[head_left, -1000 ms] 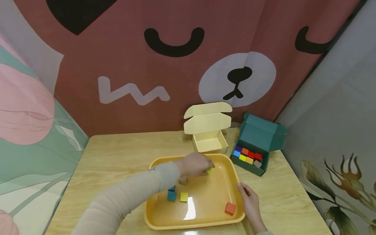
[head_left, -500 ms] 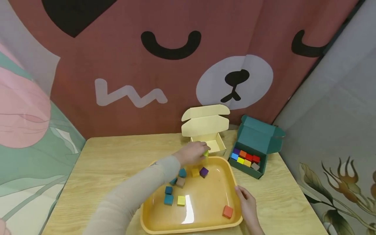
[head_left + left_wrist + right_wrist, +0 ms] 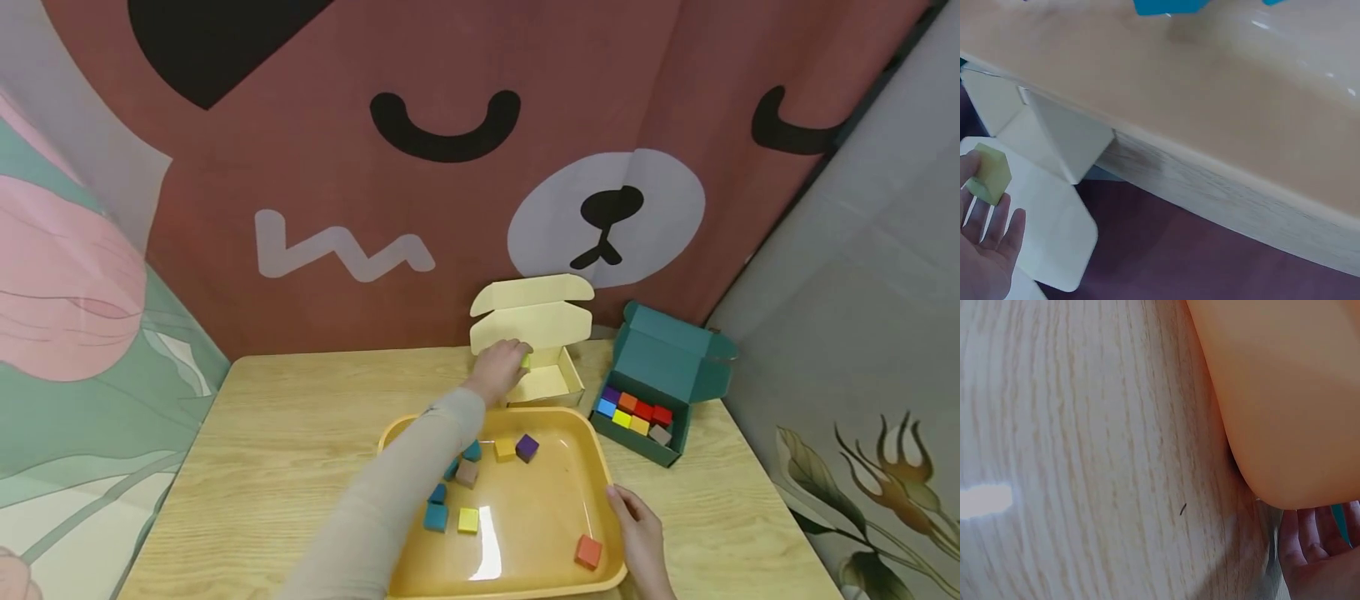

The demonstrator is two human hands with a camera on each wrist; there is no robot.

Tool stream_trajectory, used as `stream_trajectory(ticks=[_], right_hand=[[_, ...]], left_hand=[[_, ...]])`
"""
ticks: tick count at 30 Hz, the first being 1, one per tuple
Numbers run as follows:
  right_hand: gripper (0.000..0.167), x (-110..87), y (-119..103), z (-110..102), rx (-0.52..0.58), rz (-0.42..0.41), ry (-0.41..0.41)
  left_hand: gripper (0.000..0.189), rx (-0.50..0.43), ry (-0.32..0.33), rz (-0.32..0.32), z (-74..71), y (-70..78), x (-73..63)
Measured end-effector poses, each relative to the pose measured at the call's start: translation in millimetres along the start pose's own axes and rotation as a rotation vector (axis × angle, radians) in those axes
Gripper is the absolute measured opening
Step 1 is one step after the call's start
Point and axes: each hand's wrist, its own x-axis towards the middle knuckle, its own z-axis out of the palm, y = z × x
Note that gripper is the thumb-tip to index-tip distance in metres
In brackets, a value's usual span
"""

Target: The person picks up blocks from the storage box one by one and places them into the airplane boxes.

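Observation:
My left hand (image 3: 498, 371) pinches a yellow-green cube block (image 3: 526, 362) over the left side of the open cream cardboard box (image 3: 551, 385). In the left wrist view, the thumb and fingers hold this block (image 3: 991, 174) in front of the cream lid (image 3: 1054, 225). At the right side of the yellow tray (image 3: 540, 500), my right hand (image 3: 640, 529) grips the rim, thumb on top. The right wrist view has its fingers (image 3: 1310, 534) beside the tray's edge (image 3: 1297, 425), partly hidden.
Inside the tray lie several blocks: teal ones (image 3: 436, 517), a yellow (image 3: 468, 521), a brown (image 3: 467, 474), an orange-yellow (image 3: 505, 450), a purple (image 3: 527, 448) and a red-orange (image 3: 588, 552). An open green box (image 3: 637, 444) with several coloured blocks stands right of the cream box.
My left hand has lifted the yellow-green block from the tray's far side and carried it away from me, over the cream box. My right hand has stayed at the tray's rim.

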Motion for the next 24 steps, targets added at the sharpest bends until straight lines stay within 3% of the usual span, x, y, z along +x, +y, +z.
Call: stream_trajectory(ticks=[8, 14, 19, 24], right_hand=[[0.074, -0.4, 0.4, -0.4, 0.000, 0.003, 0.008], [0.073, -1.3, 1.8, 3.0, 0.023, 0.001, 0.009], [0.072, -1.8, 1.9, 3.0, 0.034, 0.003, 0.010], [0.072, -1.4, 2.1, 0.0, 0.032, 0.002, 0.020]], left_hand=[[0.039, 0.003, -0.048, -0.096, 16.7, -9.6, 12.0], [0.039, -0.013, -0.056, -0.182, 28.6, -13.4, 7.9], [0.034, 0.007, -0.039, -0.192, 36.0, -16.7, 4.8], [0.028, 0.103, -0.044, -0.161, 42.4, -19.2, 2.2]])
